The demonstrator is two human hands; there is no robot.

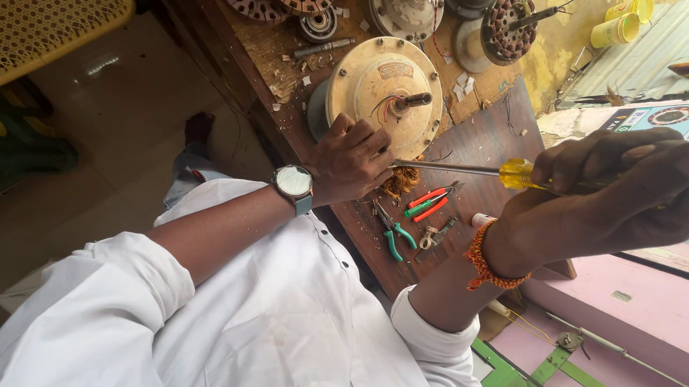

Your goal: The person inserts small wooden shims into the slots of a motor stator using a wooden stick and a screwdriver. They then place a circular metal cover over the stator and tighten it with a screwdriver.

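The right hand (pixel 631 190), nearest, is closed around a screwdriver (pixel 469 169) with its yellow handle. At its nine o'clock, the left hand (pixel 351 159) is pressed, fingers bent, on the fan motor (pixel 380 87) on the bench (pixel 486 138). The motor is judged heavy and stiff, best gripped at its rim; the copper wire (pixel 401 180) seems fragile.

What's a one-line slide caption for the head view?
Left hand steadies a round cream motor housing while right hand drives a yellow-handled screwdriver toward it; pliers lie on the workbench.

A small reddish-brown label (pixel 395 69) sits on the top face of the round cream motor housing (pixel 384 91). At the right edge lies a printed sheet (pixel 665 118), pale with blue areas and a dark ring picture. Two yellow cylindrical containers (pixel 623 20) stand at the upper right.
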